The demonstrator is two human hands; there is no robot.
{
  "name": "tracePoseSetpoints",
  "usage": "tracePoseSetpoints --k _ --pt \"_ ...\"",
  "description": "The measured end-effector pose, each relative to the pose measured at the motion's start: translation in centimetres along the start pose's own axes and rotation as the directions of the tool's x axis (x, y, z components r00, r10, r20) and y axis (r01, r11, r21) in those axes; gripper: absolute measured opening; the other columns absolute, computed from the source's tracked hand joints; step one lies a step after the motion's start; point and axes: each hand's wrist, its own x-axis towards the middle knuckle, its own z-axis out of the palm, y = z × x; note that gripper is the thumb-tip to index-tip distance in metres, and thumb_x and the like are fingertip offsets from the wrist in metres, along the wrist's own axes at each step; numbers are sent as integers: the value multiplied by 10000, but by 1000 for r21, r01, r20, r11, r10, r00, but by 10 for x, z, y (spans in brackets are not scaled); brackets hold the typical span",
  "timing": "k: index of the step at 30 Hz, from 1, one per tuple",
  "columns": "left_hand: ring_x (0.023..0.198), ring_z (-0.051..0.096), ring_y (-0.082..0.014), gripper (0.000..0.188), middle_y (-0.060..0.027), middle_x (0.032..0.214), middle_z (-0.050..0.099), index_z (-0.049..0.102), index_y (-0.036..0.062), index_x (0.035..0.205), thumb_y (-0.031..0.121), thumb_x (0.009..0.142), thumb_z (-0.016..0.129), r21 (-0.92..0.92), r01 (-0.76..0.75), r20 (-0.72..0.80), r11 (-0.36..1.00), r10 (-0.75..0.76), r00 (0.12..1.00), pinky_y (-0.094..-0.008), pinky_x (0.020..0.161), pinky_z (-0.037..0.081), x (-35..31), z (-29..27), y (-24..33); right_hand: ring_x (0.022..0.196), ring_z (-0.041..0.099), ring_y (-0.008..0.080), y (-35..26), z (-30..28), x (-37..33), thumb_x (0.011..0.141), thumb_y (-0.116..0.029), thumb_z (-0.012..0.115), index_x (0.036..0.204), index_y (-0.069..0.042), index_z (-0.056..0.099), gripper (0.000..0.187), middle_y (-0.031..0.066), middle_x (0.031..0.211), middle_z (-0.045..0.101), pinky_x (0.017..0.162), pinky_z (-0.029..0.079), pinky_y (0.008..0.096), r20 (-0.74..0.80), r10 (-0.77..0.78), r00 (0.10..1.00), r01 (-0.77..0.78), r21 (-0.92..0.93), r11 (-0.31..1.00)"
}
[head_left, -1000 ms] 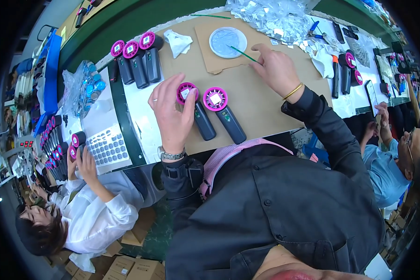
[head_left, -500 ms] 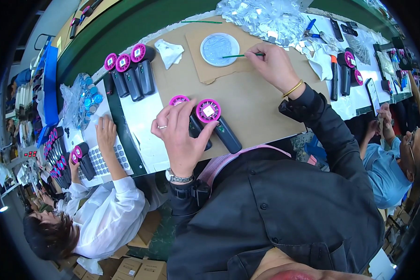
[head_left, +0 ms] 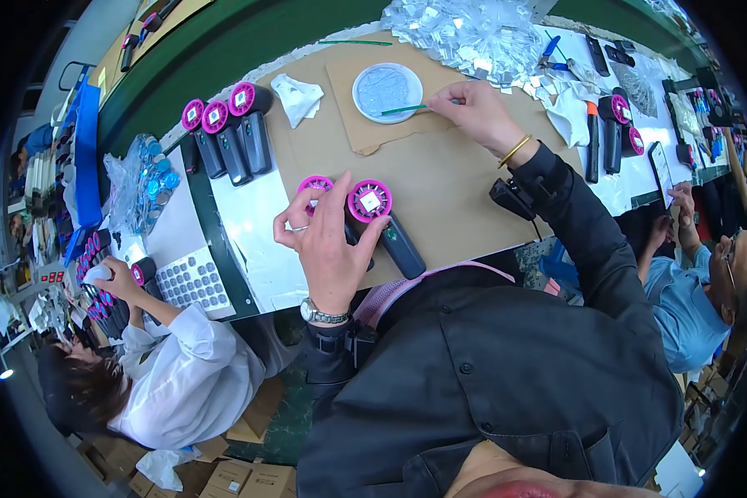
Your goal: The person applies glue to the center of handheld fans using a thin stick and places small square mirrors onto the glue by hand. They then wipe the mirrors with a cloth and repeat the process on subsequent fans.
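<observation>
My left hand (head_left: 328,249) reaches over two black devices with pink finned round heads, apparently handheld fans. Its thumb and forefinger frame the head of the right handheld fan (head_left: 402,249), which bears a white square at its centre. The other fingers curl by the left fan's pink head (head_left: 314,187), whose handle is mostly hidden. My right hand (head_left: 473,116) is closed, pinching a thin green stick (head_left: 405,109). The stick's other end lies in a round white dish (head_left: 355,98) holding a clear, gel-like substance.
Three more fans (head_left: 234,149) lie at left beside a crumpled white tissue (head_left: 297,98). A heap of clear plastic pieces (head_left: 473,37) sits behind the cardboard (head_left: 465,199). An orange-and-black tool (head_left: 592,141) and other fans are at right. Co-workers sit on both sides.
My right hand has shifted slightly down-left, and the stick's tip has moved left in the dish. My left forefinger has straightened. The left co-worker's hands have moved to a light-coloured item.
</observation>
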Motion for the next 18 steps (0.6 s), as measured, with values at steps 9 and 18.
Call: tracePoseSetpoints --k 9,18 --pt "1314 550 -264 807 -39 1295 733 636 100 1505 372 813 949 -17 17 -24 1000 -17 1000 -531 1154 221 1 14 2 764 581 42 -6 -10 -14 1025 -257 796 1121 17 822 292 -24 895 742 670 456 233 -124 -4 992 31 214 976" --pt "1339 547 -268 781 -44 1334 721 635 96 1503 349 828 935 -20 -4 -45 1000 3 999 -532 1158 229 -3 16 -1 766 543 27 12 -14 -13 1014 -235 803 1123 16 819 275 -46 867 710 670 431 225 -203 -29 979 66 175 982"
